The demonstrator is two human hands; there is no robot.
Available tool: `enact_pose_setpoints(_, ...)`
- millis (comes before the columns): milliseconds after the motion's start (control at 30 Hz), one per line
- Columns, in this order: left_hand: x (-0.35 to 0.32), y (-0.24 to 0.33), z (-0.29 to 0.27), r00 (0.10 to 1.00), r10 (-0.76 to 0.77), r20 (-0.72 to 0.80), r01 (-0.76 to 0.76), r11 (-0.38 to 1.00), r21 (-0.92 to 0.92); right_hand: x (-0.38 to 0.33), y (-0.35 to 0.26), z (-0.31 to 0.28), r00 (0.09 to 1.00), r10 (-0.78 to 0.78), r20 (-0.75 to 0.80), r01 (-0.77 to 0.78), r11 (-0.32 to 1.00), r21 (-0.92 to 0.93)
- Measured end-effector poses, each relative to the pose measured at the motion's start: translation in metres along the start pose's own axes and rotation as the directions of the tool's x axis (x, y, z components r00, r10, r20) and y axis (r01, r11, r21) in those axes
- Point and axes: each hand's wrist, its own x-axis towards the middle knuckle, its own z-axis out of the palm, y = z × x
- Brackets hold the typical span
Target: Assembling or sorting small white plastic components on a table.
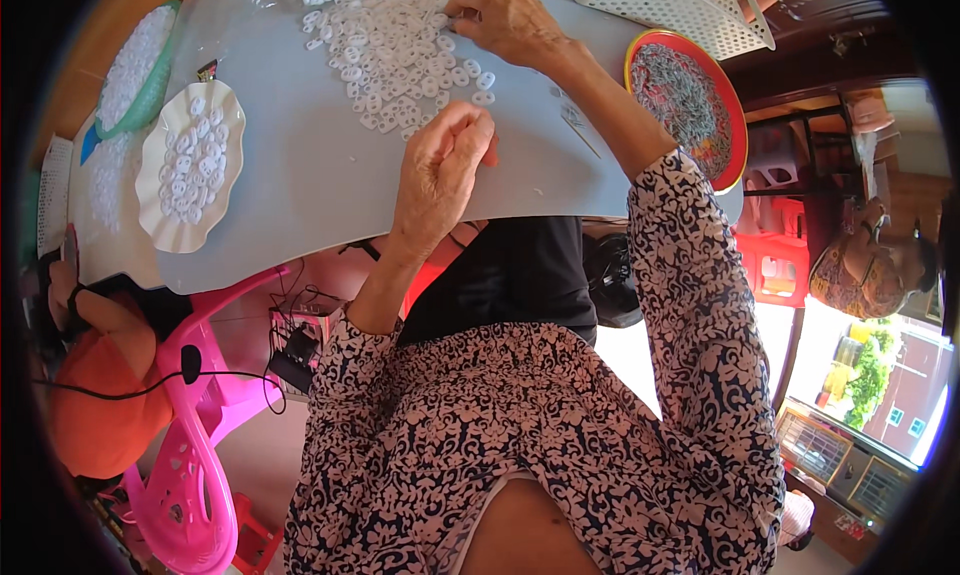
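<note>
My left hand [445,165] is curled closed over the near edge of the table; whatever its fingers may hold is hidden. My right hand [510,20] reaches to the right side of a pile of small white oval plastic pieces with holes [390,50]. Its fingers are bent together at the pile, and I cannot make out what is between them. To the right of my left hand, a few thin metal pins [578,127] lie on the grey table [300,190].
A red-rimmed round tray [742,125] of small grey metal parts stands at the right. Behind it is a white perforated basket [690,20]. On the left are a scalloped cream dish [160,225] and a green basket [140,105] with white pieces. A person in orange [105,405] sits near a pink chair [205,475].
</note>
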Motion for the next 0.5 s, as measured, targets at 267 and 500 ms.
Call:
enact_pose_setpoints(267, -0.002, -0.003, 0.001, 0.999, -0.029, 0.035, 0.03, 0.999, -0.034, 0.004, -0.003, -0.005, 0.988, 0.002, 0.154, -0.006, 1.0, 0.027)
enact_pose_setpoints(500, 0.001, -0.006, 0.001, 1.0, 0.017, 0.025, -0.018, 1.0, 0.024, 0.003, -0.007, -0.004, 0.982, -0.017, 0.189, 0.005, 0.998, 0.063)
